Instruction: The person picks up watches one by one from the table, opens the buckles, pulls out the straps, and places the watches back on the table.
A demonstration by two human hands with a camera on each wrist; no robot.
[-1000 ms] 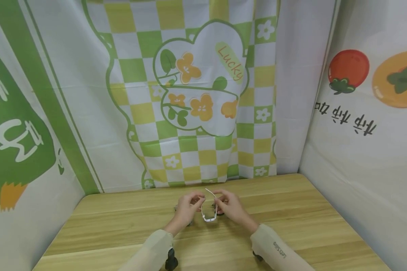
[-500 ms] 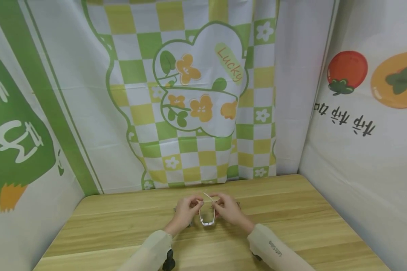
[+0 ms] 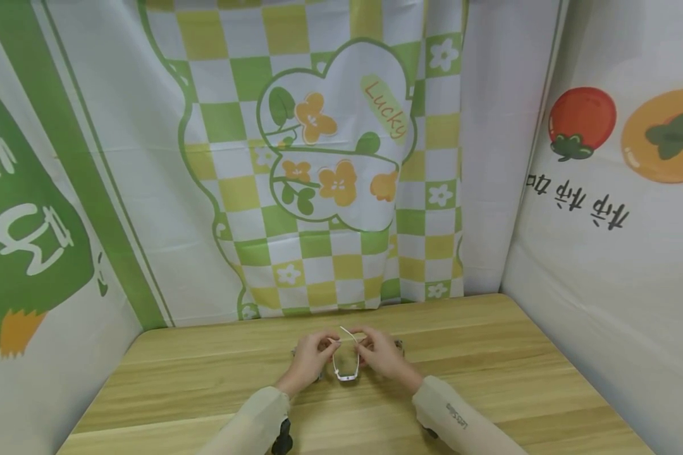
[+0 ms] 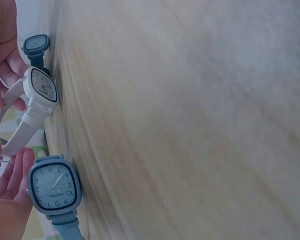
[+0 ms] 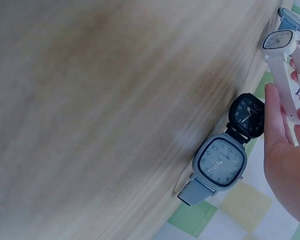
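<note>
A white wristwatch (image 3: 347, 377) is held up between both hands, its dial low and its two strap halves rising in a U. My left hand (image 3: 313, 355) pinches the strap half with the metal buckle. The holed strap half is between the thumb and fingers of my right hand (image 3: 382, 354); its tip sticks up past them. Beside the left hand lies a blue-grey watch (image 4: 55, 185). A black watch (image 5: 247, 116) and a grey watch (image 5: 220, 162) lie by the right hand. Both hands partly hide these in the head view.
All the watches are on or just above a wooden table (image 3: 216, 379). At its far edge hangs a checked green, yellow and white cloth (image 3: 330, 253). Printed cloth walls stand at the left and right. A black wrist strap (image 3: 283, 436) shows under the left sleeve.
The white watch has come slightly nearer and to the left. My right hand has shifted a little left with it, uncovering part of a watch behind it. Both grips look the same.
</note>
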